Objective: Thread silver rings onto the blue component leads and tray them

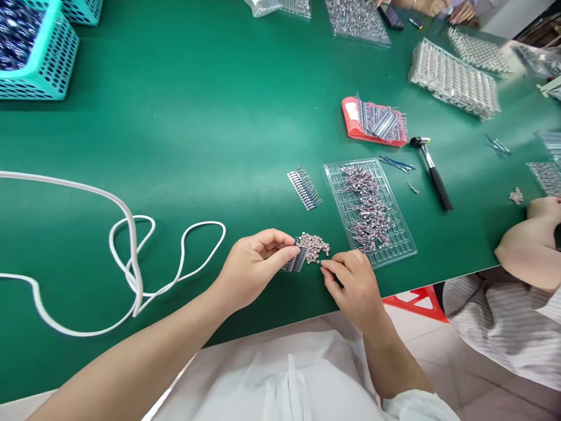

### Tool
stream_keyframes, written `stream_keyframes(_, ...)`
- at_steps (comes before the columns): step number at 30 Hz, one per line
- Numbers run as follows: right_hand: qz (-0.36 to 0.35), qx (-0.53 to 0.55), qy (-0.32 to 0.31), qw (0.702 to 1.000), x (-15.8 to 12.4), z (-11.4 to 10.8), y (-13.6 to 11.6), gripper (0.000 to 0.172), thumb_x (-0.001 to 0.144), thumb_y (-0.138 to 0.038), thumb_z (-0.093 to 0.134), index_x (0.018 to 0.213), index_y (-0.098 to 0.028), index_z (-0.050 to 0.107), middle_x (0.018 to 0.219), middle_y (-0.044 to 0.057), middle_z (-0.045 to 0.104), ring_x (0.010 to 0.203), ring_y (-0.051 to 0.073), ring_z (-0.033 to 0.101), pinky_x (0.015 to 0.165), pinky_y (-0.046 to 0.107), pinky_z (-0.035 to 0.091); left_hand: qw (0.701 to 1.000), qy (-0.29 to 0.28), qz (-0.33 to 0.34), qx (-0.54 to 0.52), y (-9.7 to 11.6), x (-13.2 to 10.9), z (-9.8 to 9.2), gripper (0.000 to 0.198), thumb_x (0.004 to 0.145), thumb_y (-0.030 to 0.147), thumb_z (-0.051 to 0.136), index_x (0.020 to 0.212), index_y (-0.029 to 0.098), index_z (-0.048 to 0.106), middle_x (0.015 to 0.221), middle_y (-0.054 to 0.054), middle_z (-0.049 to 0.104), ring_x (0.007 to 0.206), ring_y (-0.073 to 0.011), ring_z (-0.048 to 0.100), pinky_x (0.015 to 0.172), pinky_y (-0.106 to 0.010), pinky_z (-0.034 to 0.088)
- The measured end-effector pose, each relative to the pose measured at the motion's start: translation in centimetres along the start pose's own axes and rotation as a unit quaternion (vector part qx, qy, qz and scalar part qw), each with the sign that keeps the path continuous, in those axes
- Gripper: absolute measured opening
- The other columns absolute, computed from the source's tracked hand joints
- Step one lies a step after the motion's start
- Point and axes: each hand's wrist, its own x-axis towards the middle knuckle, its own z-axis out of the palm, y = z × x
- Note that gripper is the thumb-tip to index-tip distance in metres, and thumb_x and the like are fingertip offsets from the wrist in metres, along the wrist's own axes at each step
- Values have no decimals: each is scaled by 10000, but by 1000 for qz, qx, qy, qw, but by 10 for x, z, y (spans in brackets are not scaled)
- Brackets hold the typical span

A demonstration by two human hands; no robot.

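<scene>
Left hand point(254, 266) pinches component strip point(297, 263) by its top edge, just beside bead pile point(312, 247); right hand point(356, 286) nearly closed there, can't tell if holding anything; strip likely light, leads bendable, edge grip best

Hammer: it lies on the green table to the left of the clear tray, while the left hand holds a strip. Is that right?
Not quite: the head view shows the hammer to the right of the clear tray on the green table. The left hand does hold a strip.
</scene>
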Motion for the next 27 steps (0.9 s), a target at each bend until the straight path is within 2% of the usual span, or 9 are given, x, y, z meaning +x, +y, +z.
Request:
stream_keyframes(11, -20, -31, 18, 999, 3, -2, -5, 151, 934, -125, 604, 1036, -203, 682, 866, 61, 671, 792, 199, 547, 702, 359, 404, 1000, -9, 1, -16, -5, 1, -2, 145, 797, 289, 765, 822, 164, 697, 781, -8, 714, 729, -139, 677, 701, -236, 571)
stream_keyframes(19, -51, -56, -8, 997, 5, -1, -8, 153, 925, -124, 630, 1054, -192, 676, 885, 55, 708, 812, 207, 540, 703, 363, 370, 1000, -16, 1, -18, -5, 0, -1, 156, 806, 301, 760, 828, 163, 690, 784, -7, 707, 716, -134, 658, 693, -238, 557)
stream_keyframes(24, -29, -42, -18, 999, 12, 2, -7, 94, 943, -129, 594, 968, -178, 670, 876, 66, 679, 826, 205, 568, 726, 354, 409, 1000, -18, 3, -14, -4, -1, -1, 161, 809, 306, 758, 836, 162, 690, 783, -7, 704, 712, -134, 655, 691, -243, 551)
stream_keyframes(27, -10, -25, 6, 1000, 14, 7, -5, 113, 925, -113, 577, 879, -182, 653, 829, 64, 645, 807, 207, 568, 729, 356, 434, 1000, -18, 5, -8, -4, -1, -1, 153, 810, 299, 754, 834, 162, 689, 784, -8, 705, 717, -136, 657, 694, -249, 549)
